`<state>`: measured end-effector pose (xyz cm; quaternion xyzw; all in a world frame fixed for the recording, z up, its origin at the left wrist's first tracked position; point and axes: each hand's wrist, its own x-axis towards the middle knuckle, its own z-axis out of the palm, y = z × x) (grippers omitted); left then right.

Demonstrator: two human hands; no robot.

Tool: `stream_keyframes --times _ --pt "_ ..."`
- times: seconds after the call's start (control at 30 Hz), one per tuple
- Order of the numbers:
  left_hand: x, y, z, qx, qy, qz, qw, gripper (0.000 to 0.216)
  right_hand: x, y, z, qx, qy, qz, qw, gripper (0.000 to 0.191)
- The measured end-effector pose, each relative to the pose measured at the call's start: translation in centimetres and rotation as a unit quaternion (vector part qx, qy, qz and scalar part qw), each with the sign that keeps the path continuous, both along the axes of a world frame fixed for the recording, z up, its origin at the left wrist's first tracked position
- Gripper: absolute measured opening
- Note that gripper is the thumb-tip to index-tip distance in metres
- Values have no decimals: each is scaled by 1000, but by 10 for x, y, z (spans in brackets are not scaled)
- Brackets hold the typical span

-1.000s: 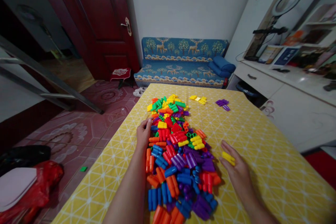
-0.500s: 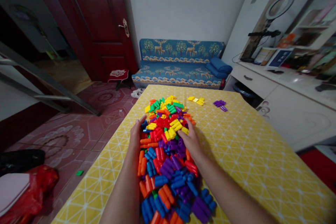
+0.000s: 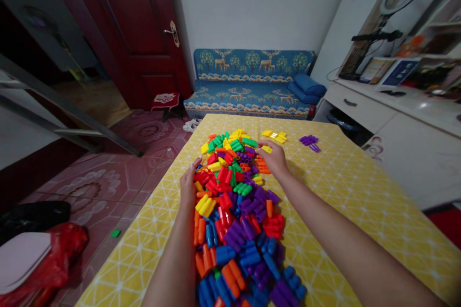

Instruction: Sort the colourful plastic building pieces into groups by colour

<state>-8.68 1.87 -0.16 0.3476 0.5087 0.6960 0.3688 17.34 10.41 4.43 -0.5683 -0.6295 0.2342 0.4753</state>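
Note:
A long pile of plastic building blocks point(image 3: 236, 228) in red, blue, purple, orange, green and yellow runs up the table. At its far right edge my right hand point(image 3: 275, 158) is closed, its fingers around a yellow block point(image 3: 267, 148). My left hand point(image 3: 188, 183) rests along the left side of the pile with its fingers stretched out, beside a small blue block partly hidden by the fingertips. Apart from the pile, beyond my right hand, lie a group of yellow blocks point(image 3: 274, 136) and a group of purple blocks point(image 3: 309, 142).
A yellow patterned cloth point(image 3: 345, 211) covers the table. Behind stands a blue sofa point(image 3: 241, 91); a white cabinet point(image 3: 392, 124) is at the right. On the floor at the left are a green block point(image 3: 115, 233), a red plastic bag point(image 3: 74, 249) and a metal ladder point(image 3: 90, 129).
My right hand has moved away and right, from the middle of the pile to its far right edge. Yellow blocks in the middle have shifted apart. My left hand has hardly moved.

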Motion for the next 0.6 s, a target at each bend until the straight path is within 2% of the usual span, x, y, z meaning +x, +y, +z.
stream_keyframes --times 0.07,0.23,0.43,0.6 --pt "1 -1 2 -1 5 -2 1000 52 11 31 -10 -21 -48 -53 997 24" --pt "2 -3 4 -1 15 -12 1000 50 18 79 -34 -72 -95 -61 991 29" --pt "1 -3 6 -7 41 -13 999 50 11 95 -52 -130 -116 -69 982 14" --pt "1 -2 6 -3 37 -9 999 51 27 96 -55 -128 -91 -95 983 19"
